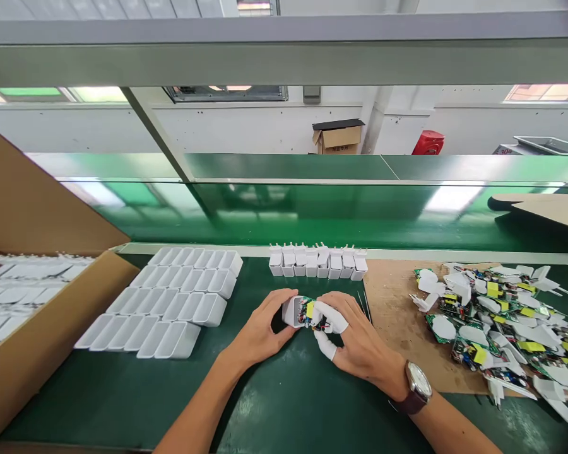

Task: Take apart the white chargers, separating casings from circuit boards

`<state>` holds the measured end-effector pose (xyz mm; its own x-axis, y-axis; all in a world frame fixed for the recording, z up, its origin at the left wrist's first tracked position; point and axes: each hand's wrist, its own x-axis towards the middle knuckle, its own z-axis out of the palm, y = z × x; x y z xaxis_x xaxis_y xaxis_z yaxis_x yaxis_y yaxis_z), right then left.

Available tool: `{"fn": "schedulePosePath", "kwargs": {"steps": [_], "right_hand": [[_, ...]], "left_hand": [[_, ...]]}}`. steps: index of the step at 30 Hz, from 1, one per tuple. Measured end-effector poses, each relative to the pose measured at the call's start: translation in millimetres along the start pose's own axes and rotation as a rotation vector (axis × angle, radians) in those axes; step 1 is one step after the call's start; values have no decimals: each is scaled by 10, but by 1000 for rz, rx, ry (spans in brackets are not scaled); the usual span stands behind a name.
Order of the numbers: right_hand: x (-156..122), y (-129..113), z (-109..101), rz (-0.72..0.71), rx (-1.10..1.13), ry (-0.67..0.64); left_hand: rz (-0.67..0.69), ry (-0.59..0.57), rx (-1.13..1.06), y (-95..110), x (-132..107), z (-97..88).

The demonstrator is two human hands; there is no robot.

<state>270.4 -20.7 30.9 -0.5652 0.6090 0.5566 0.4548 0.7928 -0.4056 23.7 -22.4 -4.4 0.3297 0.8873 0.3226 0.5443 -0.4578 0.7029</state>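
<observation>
My left hand [264,328] is closed around a small white charger casing [292,311], low over the green mat. My right hand [349,334], with white finger cots on two fingers and a watch on the wrist, pinches a green circuit board [308,313] with a yellow part. The board sits partly inside the casing's open end. Both hands meet just in front of a row of assembled white chargers [318,262].
Rows of empty white casings [170,301] lie to the left, beside a cardboard box [47,328] holding more. A pile of circuit boards with white plug parts [497,321] rests on a brown cardboard sheet [392,302] at the right. A green conveyor belt [312,214] runs behind.
</observation>
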Motion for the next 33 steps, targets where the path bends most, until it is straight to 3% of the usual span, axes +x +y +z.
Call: {"fn": "schedulePosePath", "kwargs": {"steps": [15,33], "right_hand": [[-6,20,24,3,-18,-2],[6,11,-1,47,9,-49]], "left_hand": [[112,-23,14,23,14,17],[120,-27,23,81,44,-12]]}}
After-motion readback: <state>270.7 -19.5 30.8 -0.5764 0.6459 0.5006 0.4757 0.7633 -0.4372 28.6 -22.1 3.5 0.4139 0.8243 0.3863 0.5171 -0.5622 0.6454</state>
